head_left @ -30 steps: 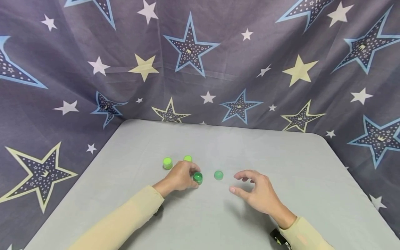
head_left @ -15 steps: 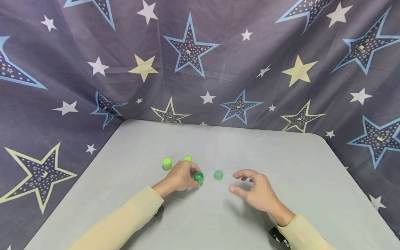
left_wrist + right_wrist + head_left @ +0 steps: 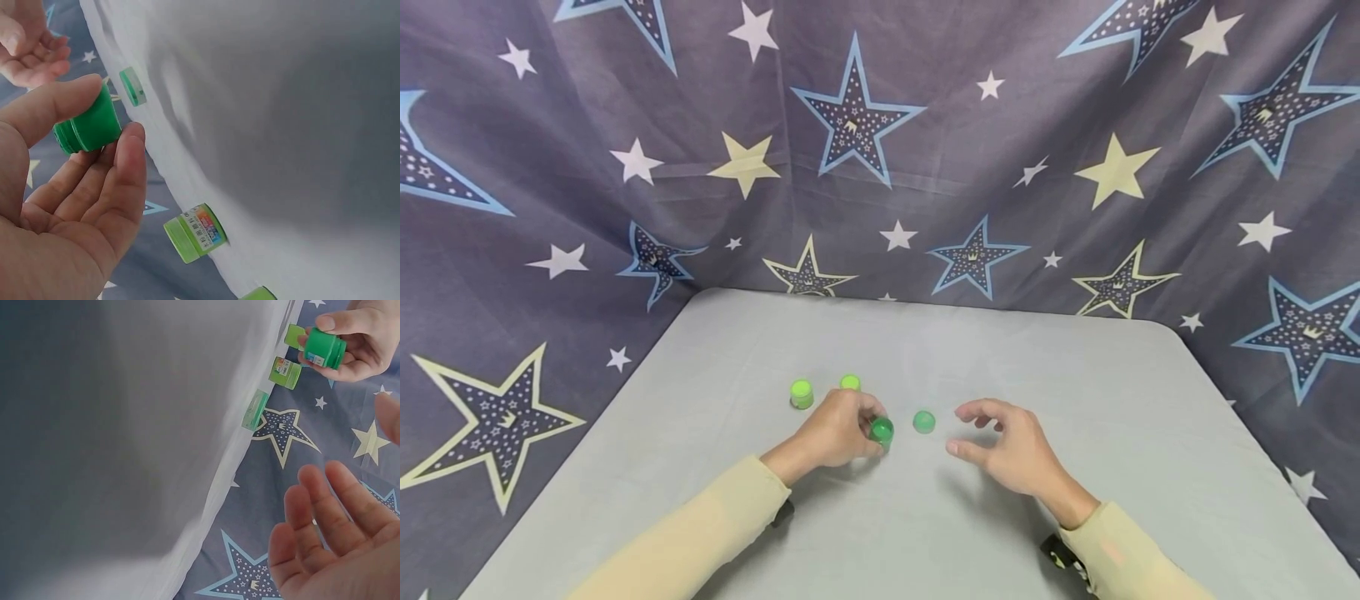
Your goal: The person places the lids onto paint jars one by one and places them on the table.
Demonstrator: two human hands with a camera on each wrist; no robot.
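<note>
My left hand (image 3: 838,429) pinches a small dark green plastic jar (image 3: 882,431) between thumb and fingers. In the left wrist view the jar (image 3: 99,125) is raised off the table, its narrower ridged neck facing away from the fingertips and no lid on it. A flat translucent green lid (image 3: 924,422) lies on the table to the right of the jar, between both hands. My right hand (image 3: 1011,446) hovers to the right of that lid, thumb and fingers spread apart, holding nothing; its relaxed fingers (image 3: 331,506) show palm up in the right wrist view.
Two lime green jars with lids stand behind the left hand: one jar (image 3: 802,394) at the left and another jar (image 3: 850,382) partly hidden by the hand. The table (image 3: 1037,367) has a pale grey cover. A star-patterned curtain (image 3: 880,208) closes off the back and sides.
My left hand has shifted slightly right with the dark green jar, closer to the lid. My right hand has drifted a little left. The lid and lime jars stay put.
</note>
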